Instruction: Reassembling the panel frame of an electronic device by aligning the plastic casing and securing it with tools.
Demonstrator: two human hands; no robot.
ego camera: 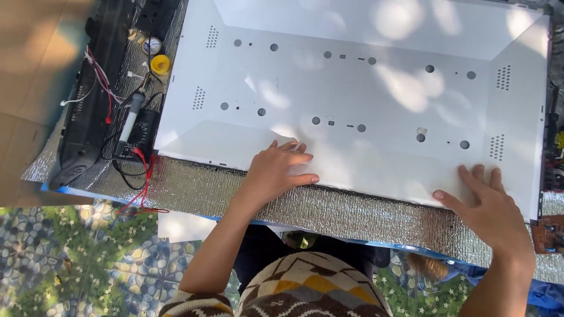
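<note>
Hands, left (279, 170) and right (490, 208), grip wide, flat on white panel (364, 88).

Both hands lie flat, fingers spread, on the near edge of a large white panel (364, 88) dotted with round holes: the left hand (276, 170) near the middle, the right hand (487, 205) towards the corner. The panel rests on a silver foil mat (194, 188). Beside it lie a black bar (88, 111), red and black wires (141, 176), and a yellow cap (159, 64).

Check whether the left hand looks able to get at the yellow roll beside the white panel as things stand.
Probably yes: the left hand lies flat on the white panel's near edge, holding nothing, and nothing blocks the yellow roll.
</note>
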